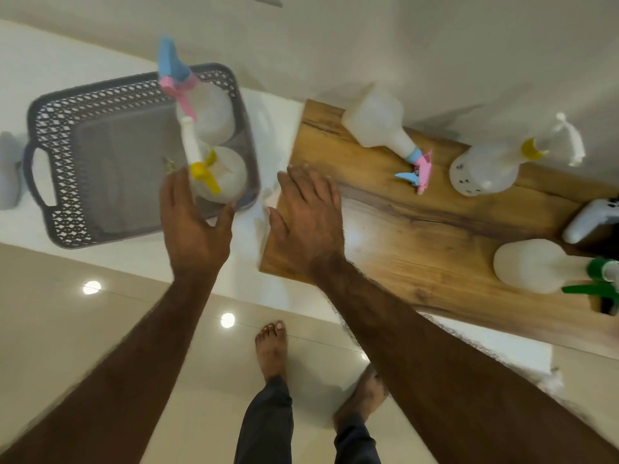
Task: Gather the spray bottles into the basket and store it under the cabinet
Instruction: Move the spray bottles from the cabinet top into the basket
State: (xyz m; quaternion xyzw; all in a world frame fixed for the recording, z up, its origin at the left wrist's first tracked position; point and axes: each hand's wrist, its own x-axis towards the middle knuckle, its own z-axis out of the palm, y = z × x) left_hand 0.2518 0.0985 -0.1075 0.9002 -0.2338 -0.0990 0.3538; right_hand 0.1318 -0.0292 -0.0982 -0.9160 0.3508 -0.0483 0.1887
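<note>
Grey perforated plastic basket [100,155] with cut-out handle, standing on the white desk [140,259] near its left end. Inside, along the basket's right wall: two translucent white spray bottles, one with blue-and-pink trigger head [209,108] at the far corner, one with yellow-and-white trigger head [217,175] at the near corner, both upright.

Left hand [192,226] over the basket's near right corner, fingers spread and released, thumb close to the yellow-headed bottle; actual contact not discernible. Right hand [310,216] flat and open, palm down, empty, over the left end of the brown wooden board [418,229] lying on the desk to the right of the basket.

On the board: translucent bottle with blue-and-pink head [378,128] lying on its side at the far edge; translucent bottle with yellow collar and white trigger [485,169] further right, tilted; translucent bottle with green trigger [536,266] at the near right edge. White game controller [589,219] at the right edge, partly cut off.

Bare feet on the glossy beige tile floor [83,329] below.
</note>
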